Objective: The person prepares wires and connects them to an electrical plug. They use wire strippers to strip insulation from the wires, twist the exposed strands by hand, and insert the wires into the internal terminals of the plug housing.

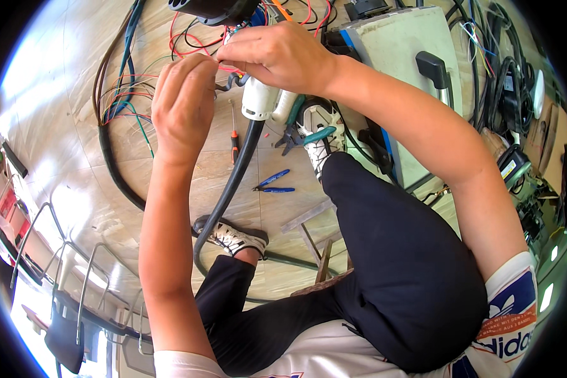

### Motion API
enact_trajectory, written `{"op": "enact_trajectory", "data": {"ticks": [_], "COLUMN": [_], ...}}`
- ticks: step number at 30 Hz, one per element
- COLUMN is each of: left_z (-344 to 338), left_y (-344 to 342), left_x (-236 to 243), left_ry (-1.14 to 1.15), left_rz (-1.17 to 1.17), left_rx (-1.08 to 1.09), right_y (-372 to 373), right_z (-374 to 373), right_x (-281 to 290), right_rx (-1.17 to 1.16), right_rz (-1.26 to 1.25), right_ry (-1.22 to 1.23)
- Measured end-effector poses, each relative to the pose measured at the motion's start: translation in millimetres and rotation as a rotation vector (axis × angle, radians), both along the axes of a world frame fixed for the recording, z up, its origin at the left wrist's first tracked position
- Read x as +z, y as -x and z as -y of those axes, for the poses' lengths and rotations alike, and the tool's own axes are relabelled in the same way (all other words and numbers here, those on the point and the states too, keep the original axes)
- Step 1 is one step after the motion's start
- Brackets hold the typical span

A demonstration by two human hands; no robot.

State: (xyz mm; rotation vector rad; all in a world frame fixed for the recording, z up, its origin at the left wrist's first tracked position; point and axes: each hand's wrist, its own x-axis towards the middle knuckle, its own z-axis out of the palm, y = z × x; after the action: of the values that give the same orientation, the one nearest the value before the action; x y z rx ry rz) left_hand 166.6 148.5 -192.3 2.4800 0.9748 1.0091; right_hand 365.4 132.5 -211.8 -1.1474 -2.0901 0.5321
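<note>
My left hand (181,107) and my right hand (280,58) meet at the fingertips near the top middle. Both are closed in a pinch; what lies between them is too small or hidden to name. Just below stands a white plastic housing (258,101), with a thick black cable (244,151) running out of its lower end. Beyond the hands sits a round black connector head (217,9), with thin coloured wires at its underside. A dark grey curved piece (233,80) shows beside the white housing, partly covered by my fingers.
On the tiled floor lie a screwdriver (234,142), blue-handled cutters (274,183) and green-handled pliers (296,135) against my shoe. A sheathed cable with loose wires (107,145) runs at left. A pale cabinet (400,57) stands right, near coiled cables (501,69). Metal-framed chairs (88,296) are lower left.
</note>
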Motion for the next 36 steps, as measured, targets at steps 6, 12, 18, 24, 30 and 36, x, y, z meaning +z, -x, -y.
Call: {"op": "enact_trajectory", "data": {"ticks": [6,12,18,24,30,36], "left_z": [22.5,-6.7,-16.1,-15.6,-11.3,-9.7], "left_y": [-6.1,5.3,3.8,1.6,7.9,3.7], "left_x": [19.1,32.5,26.0,27.1,20.2,24.9], "left_ry": [0.872,1.94,2.078,2.052,2.067,1.594], "left_rz": [0.396,0.605,0.548,0.505,0.519,0.147], "left_rx": [0.329,0.353,0.274,0.266,0.105,0.062], "right_y": [-1.9,-3.8,-3.0,-7.1,-10.0,-15.0], "right_z": [1.1,1.5,2.1,5.3,7.2,4.6], "right_x": [-3.1,-4.1,-4.9,-8.2,-5.7,-2.3], "right_rx": [0.001,0.035,0.047,0.033,0.076,0.156], "right_rz": [0.018,0.038,0.09,0.14,0.082,0.14], "right_ry": [0.004,-0.038,-0.083,-0.072,-0.177,-0.209]}}
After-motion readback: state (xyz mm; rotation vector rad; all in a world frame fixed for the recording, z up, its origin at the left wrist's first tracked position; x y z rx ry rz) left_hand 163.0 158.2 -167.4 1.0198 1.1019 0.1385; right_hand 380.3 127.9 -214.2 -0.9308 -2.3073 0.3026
